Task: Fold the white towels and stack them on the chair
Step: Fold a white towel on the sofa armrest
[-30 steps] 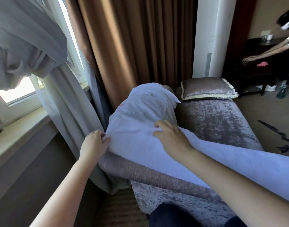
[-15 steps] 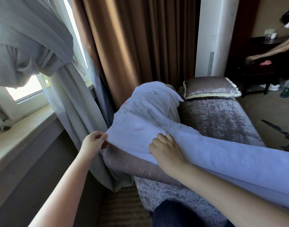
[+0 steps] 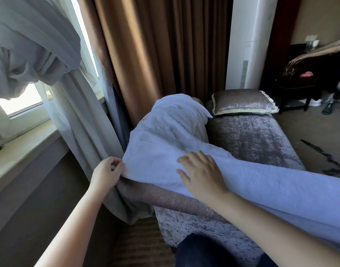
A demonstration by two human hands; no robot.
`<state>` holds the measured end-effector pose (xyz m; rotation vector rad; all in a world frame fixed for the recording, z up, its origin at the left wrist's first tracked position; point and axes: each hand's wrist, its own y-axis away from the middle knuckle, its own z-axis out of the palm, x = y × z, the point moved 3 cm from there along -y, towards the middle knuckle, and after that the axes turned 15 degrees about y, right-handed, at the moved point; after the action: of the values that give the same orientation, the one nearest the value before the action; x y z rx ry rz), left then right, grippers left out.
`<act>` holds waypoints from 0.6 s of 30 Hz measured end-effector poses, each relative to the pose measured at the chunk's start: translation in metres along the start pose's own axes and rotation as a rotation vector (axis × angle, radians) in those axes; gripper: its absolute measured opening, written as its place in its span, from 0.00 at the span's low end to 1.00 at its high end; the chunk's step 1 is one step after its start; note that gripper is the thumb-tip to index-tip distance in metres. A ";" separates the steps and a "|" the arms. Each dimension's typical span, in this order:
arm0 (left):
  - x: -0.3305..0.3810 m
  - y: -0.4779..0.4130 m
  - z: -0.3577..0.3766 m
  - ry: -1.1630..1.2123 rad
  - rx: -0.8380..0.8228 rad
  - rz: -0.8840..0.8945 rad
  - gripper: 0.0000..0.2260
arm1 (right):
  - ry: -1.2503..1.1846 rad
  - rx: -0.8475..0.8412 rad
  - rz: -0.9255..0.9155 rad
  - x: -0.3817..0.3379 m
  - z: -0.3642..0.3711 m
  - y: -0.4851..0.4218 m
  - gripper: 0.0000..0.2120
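bright daylight through window (image 3: 22,102) at left, pale sill (image 3: 20,151) below it. grey curtain (image 3: 30,45) bunched up, brown drape (image 3: 155,45) hanging beside it. tall white column unit (image 3: 250,41) behind, beige wall (image 3: 310,16) at right. dark wood table (image 3: 298,81) far right on tan carpet (image 3: 315,128), dark strap (image 3: 327,158) lying on the carpet.

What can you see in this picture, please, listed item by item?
towel: one, white, plush, across the chair
second towel: one, white, waffle, heaped on the chair's end
chair: one, mauve, centre
cushion: one, mauve, chair's far end
brown curtain: one, behind chair
grey curtain: one, at window
table: one, dark, far right
arm: one, another person's, far right
strap: one, black, floor right
left hand: pinches towel's corner
right hand: flat on towel
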<state>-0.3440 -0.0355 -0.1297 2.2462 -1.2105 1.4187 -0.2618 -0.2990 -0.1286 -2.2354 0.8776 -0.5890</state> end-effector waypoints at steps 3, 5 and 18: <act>0.013 -0.011 0.010 -0.064 0.011 0.059 0.08 | 0.034 -0.095 0.139 0.016 0.007 -0.008 0.12; 0.016 -0.021 0.013 -0.055 0.056 0.063 0.07 | 0.009 -0.129 0.137 0.019 0.011 -0.012 0.12; 0.025 0.008 0.051 -0.307 -0.015 0.711 0.14 | -0.417 -0.326 0.237 0.028 0.019 -0.022 0.17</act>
<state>-0.3120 -0.0830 -0.1370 2.1705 -2.2730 1.2548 -0.2221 -0.2986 -0.1217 -2.3638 1.0484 0.1408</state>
